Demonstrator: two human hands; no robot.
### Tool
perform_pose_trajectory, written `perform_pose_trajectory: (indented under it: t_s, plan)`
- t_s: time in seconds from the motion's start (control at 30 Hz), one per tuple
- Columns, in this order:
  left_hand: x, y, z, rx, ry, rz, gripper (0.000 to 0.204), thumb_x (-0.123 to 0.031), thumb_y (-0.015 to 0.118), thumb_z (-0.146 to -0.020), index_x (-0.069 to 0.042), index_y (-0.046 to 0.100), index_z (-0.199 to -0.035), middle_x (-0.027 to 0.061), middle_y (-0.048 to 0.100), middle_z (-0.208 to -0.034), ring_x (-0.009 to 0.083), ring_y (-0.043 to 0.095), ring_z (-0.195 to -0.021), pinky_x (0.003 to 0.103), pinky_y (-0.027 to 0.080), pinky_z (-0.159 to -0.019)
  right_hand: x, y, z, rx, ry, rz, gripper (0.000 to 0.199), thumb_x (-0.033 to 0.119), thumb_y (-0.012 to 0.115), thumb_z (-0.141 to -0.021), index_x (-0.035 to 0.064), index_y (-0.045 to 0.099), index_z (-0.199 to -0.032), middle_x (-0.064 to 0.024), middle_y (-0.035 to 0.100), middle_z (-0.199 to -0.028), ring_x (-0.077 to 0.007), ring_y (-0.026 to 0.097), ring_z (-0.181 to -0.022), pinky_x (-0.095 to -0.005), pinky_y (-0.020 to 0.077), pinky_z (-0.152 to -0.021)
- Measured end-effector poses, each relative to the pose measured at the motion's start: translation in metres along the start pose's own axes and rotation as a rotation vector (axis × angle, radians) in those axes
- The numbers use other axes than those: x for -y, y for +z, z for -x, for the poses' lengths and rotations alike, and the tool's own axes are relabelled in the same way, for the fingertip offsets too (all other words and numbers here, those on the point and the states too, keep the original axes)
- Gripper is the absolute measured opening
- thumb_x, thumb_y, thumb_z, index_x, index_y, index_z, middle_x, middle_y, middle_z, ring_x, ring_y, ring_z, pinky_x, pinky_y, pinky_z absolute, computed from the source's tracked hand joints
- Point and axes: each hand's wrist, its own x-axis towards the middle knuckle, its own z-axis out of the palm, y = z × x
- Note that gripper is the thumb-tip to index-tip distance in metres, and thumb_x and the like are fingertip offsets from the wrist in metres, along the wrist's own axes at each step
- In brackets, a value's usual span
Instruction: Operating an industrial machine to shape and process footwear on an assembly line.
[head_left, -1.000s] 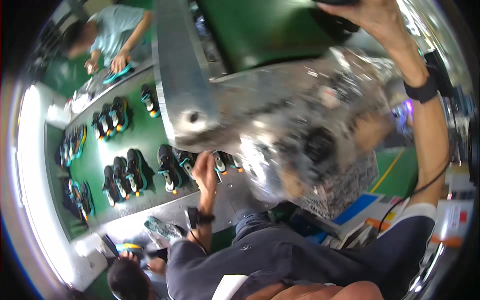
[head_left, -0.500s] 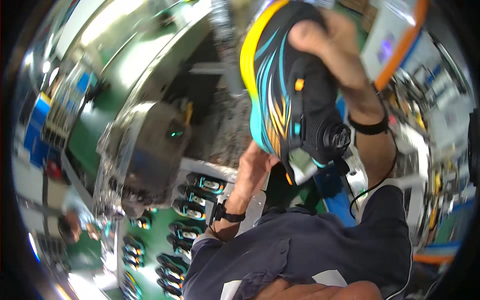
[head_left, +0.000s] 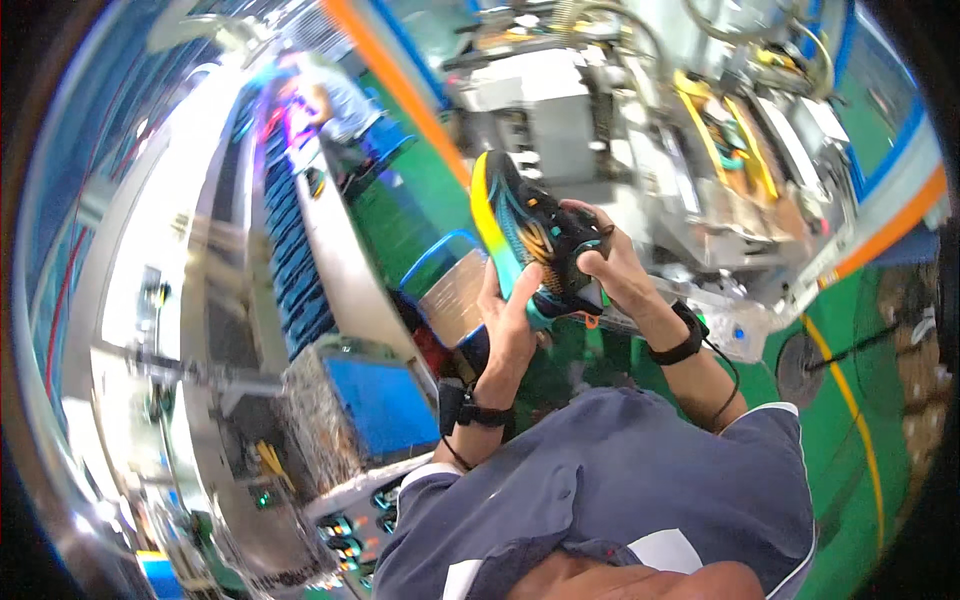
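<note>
Both hands grip the shoe (head_left: 530, 240) between them — left hand (head_left: 508, 320) cupping its sole from below, right hand (head_left: 605, 262) closed on its dark upper — a bin (head_left: 450, 290) just left

Shoe (head_left: 528, 232) — its sole side is turned from me, the heel end hidden under my left hand (head_left: 512, 322). My right hand (head_left: 610, 262) covers the collar. Distant person (head_left: 335, 100) — blurred. Machine (head_left: 640, 120) behind: smeared, details unreadable.
</note>
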Motion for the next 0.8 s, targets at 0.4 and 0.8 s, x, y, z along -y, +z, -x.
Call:
perform_pose_trajectory:
  t_s: [0.4,0.8]
  plan:
    - [0.185,0.178,-0.207,0.568,-0.259,-0.602,0.069,-0.04,0.065,-0.088,0.005,0.043,-0.136,0.0201,0.055,-0.129,0.0215,0.056,-0.114,0.032,0.048,-0.09,0.033,-0.239,0.069,-1.071,0.072,0.405,0.054,0.005,0.07,-0.072,-0.0022,0.053,-0.123,-0.0081,0.061,-0.104,-0.0139,0.058,-0.088,-0.0267,0.0478,-0.08]
    - [0.329,0.251,-0.37,0.332,-0.177,-1.011,0.079,-0.01,0.059,-0.072,0.007,0.024,-0.141,0.0319,0.037,-0.14,0.0456,0.04,-0.128,0.044,0.034,-0.108,0.09,-0.283,0.056,-1.33,-0.033,0.842,0.049,0.004,0.069,-0.074,-0.0026,0.056,-0.12,-0.0078,0.06,-0.106,-0.014,0.059,-0.091,-0.027,0.0496,-0.081]
